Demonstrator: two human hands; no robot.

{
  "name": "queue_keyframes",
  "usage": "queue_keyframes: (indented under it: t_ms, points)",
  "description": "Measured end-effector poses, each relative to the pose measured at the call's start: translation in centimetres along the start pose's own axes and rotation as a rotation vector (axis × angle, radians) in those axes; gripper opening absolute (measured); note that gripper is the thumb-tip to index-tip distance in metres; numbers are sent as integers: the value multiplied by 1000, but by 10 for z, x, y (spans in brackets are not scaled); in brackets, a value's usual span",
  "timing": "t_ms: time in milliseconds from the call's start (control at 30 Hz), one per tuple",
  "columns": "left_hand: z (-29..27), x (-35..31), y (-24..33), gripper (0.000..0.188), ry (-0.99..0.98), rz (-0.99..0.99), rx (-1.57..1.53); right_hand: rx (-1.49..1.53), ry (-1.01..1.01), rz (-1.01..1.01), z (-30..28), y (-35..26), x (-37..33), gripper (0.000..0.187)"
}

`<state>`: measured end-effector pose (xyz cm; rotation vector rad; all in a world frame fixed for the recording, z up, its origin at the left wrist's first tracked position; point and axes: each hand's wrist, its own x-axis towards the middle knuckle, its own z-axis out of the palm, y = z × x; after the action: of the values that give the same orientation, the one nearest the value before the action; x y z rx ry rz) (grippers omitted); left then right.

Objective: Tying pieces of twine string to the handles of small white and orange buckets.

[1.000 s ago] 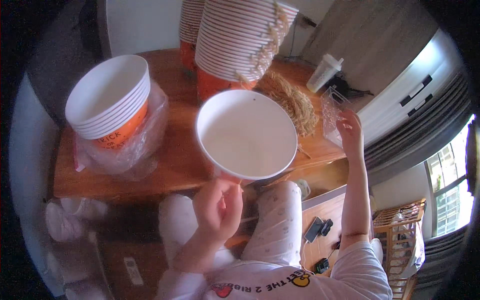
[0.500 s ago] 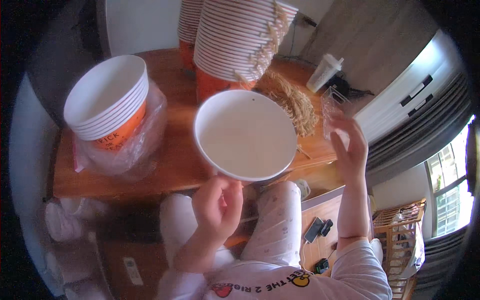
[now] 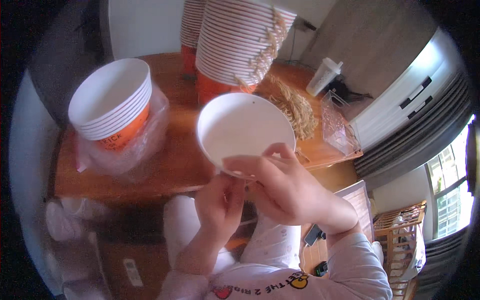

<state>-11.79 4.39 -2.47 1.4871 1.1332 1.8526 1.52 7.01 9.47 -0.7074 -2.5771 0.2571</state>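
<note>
A round paper bucket point(image 3: 245, 125), white inside, faces me with its open mouth above the table's near edge. My left hand point(image 3: 219, 205) is closed at the near side of the bucket, just under its rim. Over that same near rim bends my right hand point(image 3: 287, 187), its fingers curled on the edge close to the left fingertips. Whatever small thing may sit between the fingertips is hidden. Behind the bucket lies a bundle of tan twisted cords point(image 3: 295, 110).
Tall nested stacks of orange-and-white buckets point(image 3: 240, 45) stand at the back, cords draped over one. At left, a shorter bucket stack point(image 3: 112, 105) sits in a clear plastic bag point(image 3: 135, 155). A clear tray point(image 3: 340, 125) and a lidded drink cup point(image 3: 325, 76) are on the right.
My right hand has come left from beside the clear tray to the bucket's near rim. My left hand stays at the bucket, which has barely shifted.
</note>
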Motion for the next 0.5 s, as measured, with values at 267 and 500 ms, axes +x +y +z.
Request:
queue_keyframes:
  t_ms: [267,500]
  points:
    - [-8,1,-2,10,-48,-60,71,188,81,120,7,1,-1,44]
    - [-22,-3,0,32,-116,-156,-313,30,323,41,27,-17,-34,33]
